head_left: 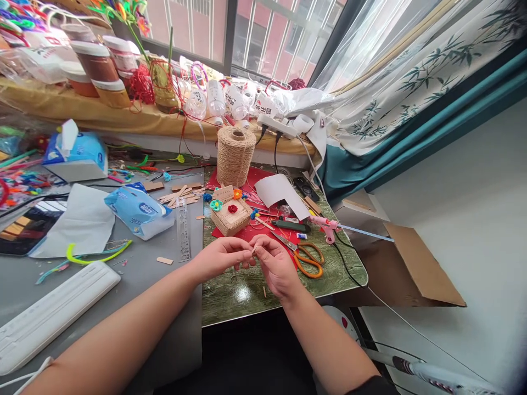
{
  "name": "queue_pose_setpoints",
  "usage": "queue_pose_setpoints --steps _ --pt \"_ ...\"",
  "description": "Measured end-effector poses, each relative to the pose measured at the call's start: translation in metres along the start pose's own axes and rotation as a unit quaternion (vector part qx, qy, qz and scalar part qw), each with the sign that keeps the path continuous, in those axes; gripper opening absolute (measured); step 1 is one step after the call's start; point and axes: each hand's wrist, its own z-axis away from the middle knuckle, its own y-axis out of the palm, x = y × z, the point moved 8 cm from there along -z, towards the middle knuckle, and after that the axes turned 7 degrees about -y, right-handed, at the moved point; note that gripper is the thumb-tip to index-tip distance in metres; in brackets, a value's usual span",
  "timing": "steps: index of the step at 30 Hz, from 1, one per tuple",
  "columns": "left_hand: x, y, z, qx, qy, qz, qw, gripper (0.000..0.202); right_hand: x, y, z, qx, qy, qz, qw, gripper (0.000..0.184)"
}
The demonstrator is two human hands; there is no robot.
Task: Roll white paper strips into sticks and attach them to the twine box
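My left hand and my right hand meet over the front of the green table, fingertips pinched together. Between them is something tiny and pale that I cannot make out. Just behind them sits a twine-wrapped box with a red flower, a teal flower and an orange flower on top. Orange-handled scissors lie close to my right hand, blades pointing toward it. A short wooden piece rests on the table below my hands.
Behind the box stands a twine spool. A pink glue gun with a trailing cord lies at the right edge. To the left are wooden sticks, a clear ruler, a blue tissue pack and a white bar-shaped device.
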Motion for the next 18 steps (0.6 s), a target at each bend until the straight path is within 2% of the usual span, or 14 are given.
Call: queue_pose_setpoints --steps 6,13,18 --pt "0.0034 -0.0023 0.0001 0.021 0.003 0.028 0.999 0.029 -0.0038 0.0026 0.0049 -0.001 0.006 -0.010 1.000 0.018" --pt "0.0015 -0.0042 0.0000 -0.014 0.029 0.037 0.999 0.027 -0.0025 0.0048 0.0039 -0.011 -0.017 -0.019 1.000 0.013" --pt "0.0055 -0.0085 -0.0006 -0.037 0.022 0.023 0.999 0.031 -0.0023 0.0048 0.0027 -0.006 -0.022 0.000 1.000 0.012"
